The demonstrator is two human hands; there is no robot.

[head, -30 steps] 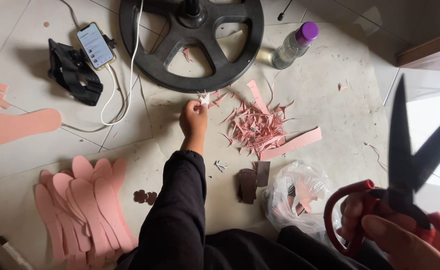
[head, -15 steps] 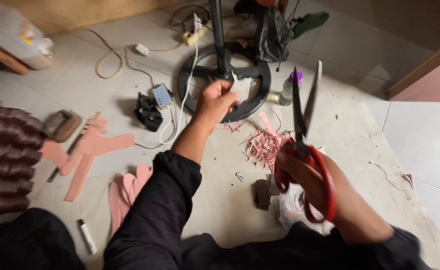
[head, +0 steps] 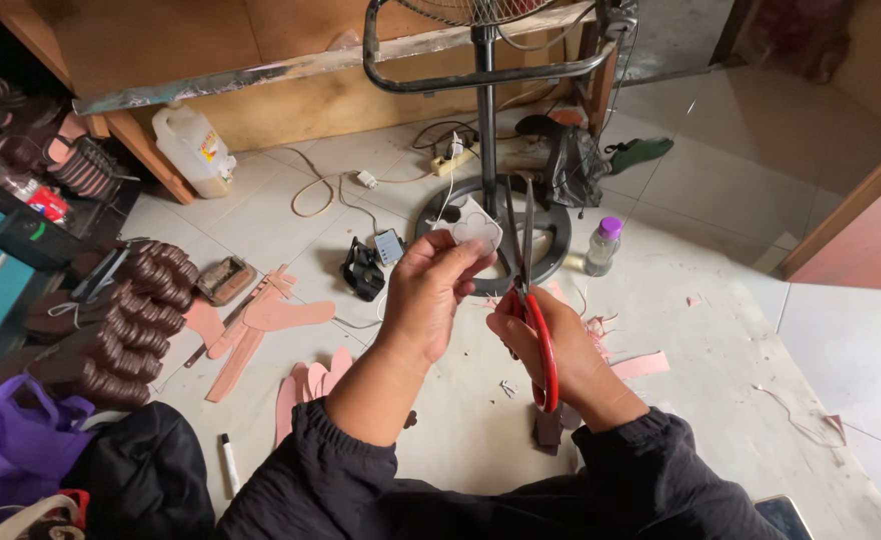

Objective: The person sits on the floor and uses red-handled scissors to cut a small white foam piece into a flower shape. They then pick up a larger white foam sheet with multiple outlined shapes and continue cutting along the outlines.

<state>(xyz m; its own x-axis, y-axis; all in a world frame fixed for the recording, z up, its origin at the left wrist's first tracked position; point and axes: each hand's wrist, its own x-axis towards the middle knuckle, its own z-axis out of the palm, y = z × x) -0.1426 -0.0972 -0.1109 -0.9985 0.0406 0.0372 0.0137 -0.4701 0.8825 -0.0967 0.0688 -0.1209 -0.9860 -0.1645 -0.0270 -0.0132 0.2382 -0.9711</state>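
Observation:
My left hand (head: 430, 290) pinches a small white cut-out piece (head: 477, 226) and holds it up in front of me. My right hand (head: 550, 345) grips red-handled scissors (head: 526, 285), blades pointing up and slightly apart, right beside the white piece. Both hands are raised above the tiled floor, wrists in black sleeves. Pink scraps (head: 600, 335) lie on the floor behind the right hand.
A standing fan's round black base (head: 557, 232) and pole stand ahead, with a purple-capped bottle (head: 603, 246), a phone on a cable (head: 389, 245) and a black pouch (head: 362, 270). Pink cut shapes (head: 260, 325) and stacked brown sandals (head: 135, 310) lie left. A white jug (head: 193, 150) sits by a wooden bench.
My view has tilted up from the floor. My left hand rose from the floor with the white piece, and the right hand brought the scissors in beside it.

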